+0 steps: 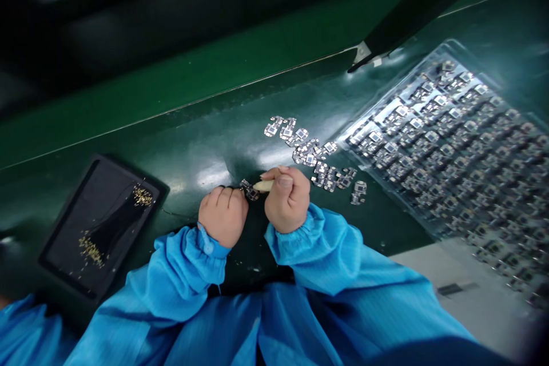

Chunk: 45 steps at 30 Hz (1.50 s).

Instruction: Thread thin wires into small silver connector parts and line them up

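Note:
Near the middle of the bench, my left hand [223,215] is closed at the edge of a small circuit board [250,190], its fingertips hidden from above. My right hand [288,199] grips a pale, cream-coloured tapered tool [263,186], whose tip points left and meets or nearly meets that board. What kind of tool it is I cannot make out. Just beyond my right hand lies a loose cluster of similar circuit boards [309,153], some overlapping. A single board [358,192] lies at the cluster's right end.
A clear plastic tray [397,194] with rows of circuit boards fills the right side. On the left, a black tray [68,229] holds small gold-coloured parts [91,249] with dark thin wires. A dark slanted bar [394,17] meets the bench at upper right. Another blue sleeve [30,331] shows lower left.

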Each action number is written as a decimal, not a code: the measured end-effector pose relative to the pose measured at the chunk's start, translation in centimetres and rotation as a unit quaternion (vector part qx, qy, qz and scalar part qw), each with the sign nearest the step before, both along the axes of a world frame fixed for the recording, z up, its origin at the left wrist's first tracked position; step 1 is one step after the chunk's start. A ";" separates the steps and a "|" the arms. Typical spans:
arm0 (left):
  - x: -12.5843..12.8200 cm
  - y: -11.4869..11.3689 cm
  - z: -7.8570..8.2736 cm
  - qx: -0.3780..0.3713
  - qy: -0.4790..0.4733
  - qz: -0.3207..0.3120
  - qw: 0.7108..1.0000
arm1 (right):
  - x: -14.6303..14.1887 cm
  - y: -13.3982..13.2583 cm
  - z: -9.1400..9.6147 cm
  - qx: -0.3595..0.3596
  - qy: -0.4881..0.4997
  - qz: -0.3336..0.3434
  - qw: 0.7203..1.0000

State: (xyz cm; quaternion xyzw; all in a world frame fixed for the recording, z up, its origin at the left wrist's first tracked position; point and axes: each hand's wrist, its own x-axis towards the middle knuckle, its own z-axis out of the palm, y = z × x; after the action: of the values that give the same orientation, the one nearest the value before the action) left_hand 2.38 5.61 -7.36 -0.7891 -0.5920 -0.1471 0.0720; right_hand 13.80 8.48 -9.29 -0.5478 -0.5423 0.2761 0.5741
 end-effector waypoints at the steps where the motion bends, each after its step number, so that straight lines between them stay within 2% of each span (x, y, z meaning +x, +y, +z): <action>1: 0.0 0.0 0.0 -0.003 0.000 0.000 1.000 | 0.0 0.0 0.0 -0.004 -0.004 0.002 1.000; 17: 0.1 0.0 0.1 -0.011 0.019 0.006 1.000 | 0.1 0.0 0.3 0.035 -0.038 0.029 0.998; 22: 0.2 -0.1 0.2 -0.020 0.023 0.011 0.999 | 0.4 0.0 0.7 0.039 -0.103 0.058 0.992; 25: 0.2 -0.1 0.2 -0.028 0.024 0.017 0.999 | 0.3 0.4 1.7 0.043 -0.176 0.098 0.978; 30: -0.1 -0.4 -0.4 -0.020 0.018 -0.001 1.000 | -0.9 1.4 3.2 0.109 -0.341 0.160 0.920; 32: -0.3 -0.4 -0.6 -0.019 0.015 -0.011 1.000 | -1.4 1.8 3.2 0.126 -0.355 0.155 0.913; 34: -0.4 -0.3 -0.7 -0.014 0.008 -0.010 1.000 | -1.6 2.0 2.9 0.126 -0.337 0.149 0.921; 37: -0.3 0.0 -0.5 -0.011 0.008 -0.001 1.000 | -1.0 2.4 2.7 0.044 -0.247 0.133 0.959; 39: -0.2 0.1 -0.3 -0.021 0.009 0.005 1.000 | -0.1 2.6 2.9 -0.053 -0.127 0.080 0.987; 40: -0.2 0.2 -0.2 -0.028 0.008 0.005 1.000 | 0.5 2.7 3.1 -0.097 -0.066 0.042 0.992; 43: -0.4 0.4 0.3 -0.049 -0.007 -0.001 0.999 | 2.2 2.6 4.0 -0.205 0.037 -0.018 0.978; 45: -0.5 0.4 0.8 -0.057 -0.022 -0.009 0.998 | 3.2 2.2 4.5 -0.296 0.050 0.012 0.954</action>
State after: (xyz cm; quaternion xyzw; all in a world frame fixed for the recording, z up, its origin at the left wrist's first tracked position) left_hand 1.84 6.05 -6.59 -0.7938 -0.5938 -0.1311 0.0124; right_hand 16.97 10.69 -4.77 -0.6718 -0.4133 0.4582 0.4098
